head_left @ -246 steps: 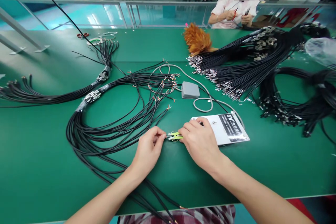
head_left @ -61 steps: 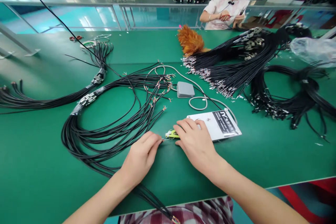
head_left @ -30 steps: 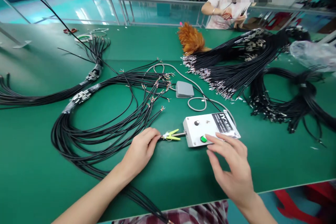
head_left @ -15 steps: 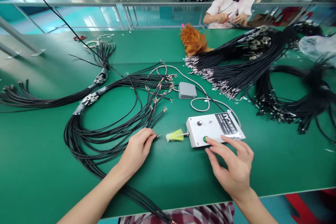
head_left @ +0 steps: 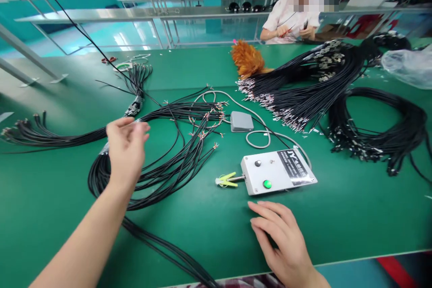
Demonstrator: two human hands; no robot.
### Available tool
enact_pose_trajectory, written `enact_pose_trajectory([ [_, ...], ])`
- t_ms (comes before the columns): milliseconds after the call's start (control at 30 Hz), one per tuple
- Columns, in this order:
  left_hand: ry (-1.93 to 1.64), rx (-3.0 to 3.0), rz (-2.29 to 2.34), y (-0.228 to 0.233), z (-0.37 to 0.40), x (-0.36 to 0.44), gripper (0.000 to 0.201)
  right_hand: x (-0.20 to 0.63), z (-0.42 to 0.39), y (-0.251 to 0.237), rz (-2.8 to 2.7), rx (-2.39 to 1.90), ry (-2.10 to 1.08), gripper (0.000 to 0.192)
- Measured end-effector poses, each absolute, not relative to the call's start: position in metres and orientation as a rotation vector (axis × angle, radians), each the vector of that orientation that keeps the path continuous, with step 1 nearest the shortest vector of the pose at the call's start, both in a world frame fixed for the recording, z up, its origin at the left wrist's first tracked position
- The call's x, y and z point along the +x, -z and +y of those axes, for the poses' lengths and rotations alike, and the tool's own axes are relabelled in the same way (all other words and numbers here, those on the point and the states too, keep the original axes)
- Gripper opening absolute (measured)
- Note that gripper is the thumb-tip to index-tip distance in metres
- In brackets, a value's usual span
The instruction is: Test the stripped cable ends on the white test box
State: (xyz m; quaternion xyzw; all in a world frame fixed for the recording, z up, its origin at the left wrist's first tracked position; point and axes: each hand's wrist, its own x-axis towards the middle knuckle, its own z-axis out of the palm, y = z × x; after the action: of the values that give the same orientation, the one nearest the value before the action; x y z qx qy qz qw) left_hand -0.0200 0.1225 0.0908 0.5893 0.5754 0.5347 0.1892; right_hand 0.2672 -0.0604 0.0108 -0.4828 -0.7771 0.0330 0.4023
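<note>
My left hand (head_left: 126,148) hovers over the looped bundle of black cables (head_left: 158,162) at the left, fingers loosely apart and holding nothing. My right hand (head_left: 281,240) rests flat on the green table (head_left: 354,216) near the front edge, just below a white control box (head_left: 278,171) with a lit green button (head_left: 267,184) and a black knob. A yellow-green clip (head_left: 225,180) sticks out of the box's left side, with nothing in it.
A grey foot pedal (head_left: 241,121) with a grey cord lies behind the box. Big bundles of black cables (head_left: 313,90) cover the right side, beside an orange feather duster (head_left: 248,58) and a plastic bag (head_left: 410,65). Another person (head_left: 292,20) works at the far edge.
My left hand left the clip and swung up and left over the cable loop. My right hand came off the box's green button and dropped toward the front edge.
</note>
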Motion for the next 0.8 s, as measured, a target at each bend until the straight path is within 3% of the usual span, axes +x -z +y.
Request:
enact_pose_trajectory([
  [67,-1.215,1.862,1.476,-0.087,0.083,-0.009,0.011,0.267,-0.059,-0.011,-1.963,-1.228,-0.110,0.021],
  [100,-0.790,2.086,1.213,-0.081,0.058,-0.002,0.005,0.268,-0.058,-0.011,-1.966,-1.228,-0.123,0.021],
  [167,-0.087,2.300,0.796,-0.061,0.008,0.009,0.015,0.267,-0.058,-0.010,-1.967,-1.229,-0.147,0.021],
  [233,0.116,2.490,0.746,-0.041,-0.028,0.015,0.007,0.267,-0.058,-0.010,-1.958,-1.238,-0.175,0.021],
  [333,0.206,2.520,0.786,-0.034,-0.043,0.017,0.009,0.266,-0.059,-0.010,-1.958,-1.243,-0.204,0.021],
  [500,0.236,2.178,0.877,-0.075,-0.019,0.018,0.024,0.265,-0.061,-0.012,-1.972,-1.246,-0.212,0.021],
  [800,0.006,2.003,0.877,-0.078,-0.017,0.015,0.020,0.260,-0.061,-0.013,-1.917,-1.261,-0.296,0.019],
])
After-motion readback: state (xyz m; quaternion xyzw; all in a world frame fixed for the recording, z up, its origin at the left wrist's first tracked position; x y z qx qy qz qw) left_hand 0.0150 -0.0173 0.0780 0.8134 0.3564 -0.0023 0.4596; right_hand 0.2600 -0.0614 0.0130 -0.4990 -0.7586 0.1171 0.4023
